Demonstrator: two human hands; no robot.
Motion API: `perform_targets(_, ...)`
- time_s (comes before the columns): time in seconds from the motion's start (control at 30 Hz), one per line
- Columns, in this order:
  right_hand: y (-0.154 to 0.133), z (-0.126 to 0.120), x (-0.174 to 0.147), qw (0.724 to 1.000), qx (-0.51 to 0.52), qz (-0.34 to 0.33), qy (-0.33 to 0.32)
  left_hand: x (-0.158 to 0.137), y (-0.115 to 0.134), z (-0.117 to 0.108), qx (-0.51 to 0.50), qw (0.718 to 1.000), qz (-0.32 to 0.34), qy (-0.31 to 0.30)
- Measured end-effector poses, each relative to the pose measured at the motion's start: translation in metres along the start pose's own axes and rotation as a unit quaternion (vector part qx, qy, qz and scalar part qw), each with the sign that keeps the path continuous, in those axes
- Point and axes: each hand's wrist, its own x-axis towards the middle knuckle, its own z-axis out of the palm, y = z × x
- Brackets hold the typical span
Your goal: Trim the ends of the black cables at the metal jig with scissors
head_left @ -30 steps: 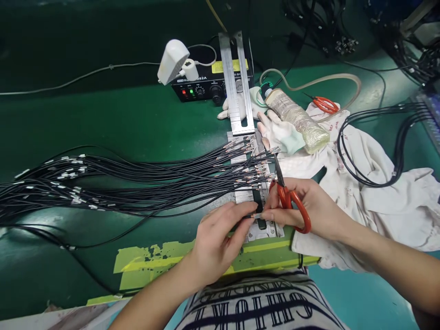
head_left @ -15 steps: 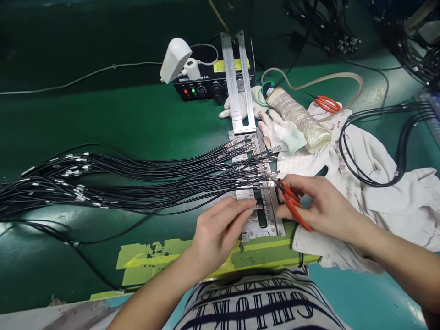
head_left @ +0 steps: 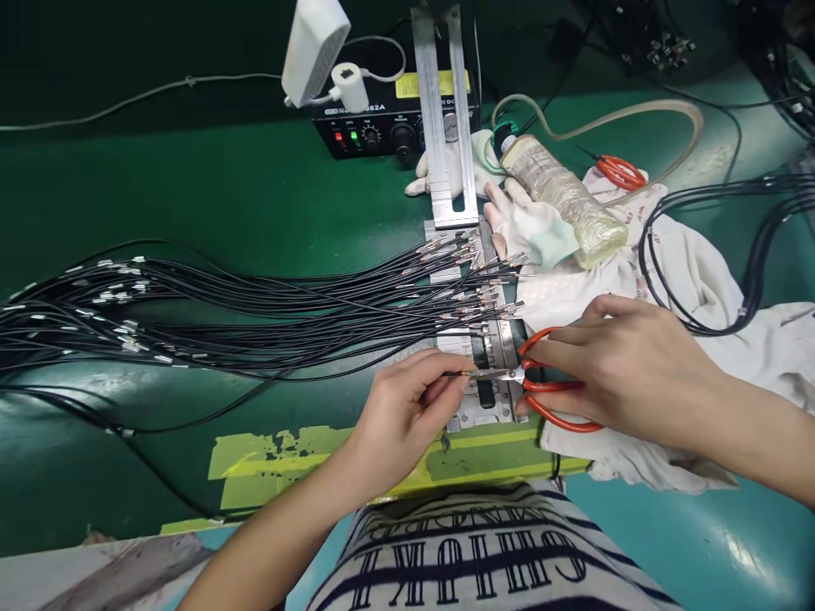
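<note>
My left hand (head_left: 407, 416) pinches the end of a black cable (head_left: 453, 373) between thumb and forefinger, close to the lower part of the metal fixture (head_left: 471, 416). My right hand (head_left: 630, 365) holds red-handled scissors (head_left: 553, 386), fingers in the handles. Their blades (head_left: 500, 374) point left and reach the cable tip at my left fingertips; whether they are cutting it I cannot tell. Many more black cables (head_left: 306, 318) lie across the bench to the left, their stripped or metal-tipped ends resting over the fixture above my hands.
Behind stands a black control box (head_left: 382, 127) with a white adapter (head_left: 317, 51) and a slotted metal bar (head_left: 433, 127) before it. To the right are a wrapped bottle (head_left: 564, 199), white gloves (head_left: 531, 225), white cloth (head_left: 688, 263), another red-handled scissors (head_left: 621, 172) and looped cables (head_left: 751, 271).
The scissors have swung from tilted, with handles gathered in my right palm, to level and spread, blades now at the cable end. My left hand stays pinched. The whole view has shifted slightly.
</note>
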Motion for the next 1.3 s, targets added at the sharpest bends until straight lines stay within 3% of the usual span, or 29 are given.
perform_targets(0.17,-0.002,-0.009,0.005,0.999,-0.023,-0.005,-0.043,-0.001,-0.001,0.000,-0.002,1.000,-0.006,-0.002)
perform_targets(0.43,-0.008,-0.017,0.007,0.995,-0.088,-0.022,-0.044,-0.004,-0.005,0.004,-0.025,0.999,-0.023,-0.003)
perform_targets(0.67,0.001,-0.015,0.011,0.992,0.068,0.017,-0.100,-0.005,-0.004,0.003,-0.043,0.999,-0.026,-0.019)
perform_targets(0.8,0.001,-0.020,0.012,0.988,0.101,0.031,-0.112,-0.004,-0.002,0.001,-0.026,0.999,-0.016,-0.019)
perform_targets(1.17,-0.009,-0.020,0.011,0.996,-0.039,-0.012,-0.078,-0.006,-0.005,0.001,-0.010,1.000,-0.008,-0.017)
perform_targets(1.3,-0.010,-0.020,0.010,0.996,-0.018,0.002,-0.088,-0.007,-0.004,0.002,-0.002,1.000,-0.005,-0.029)
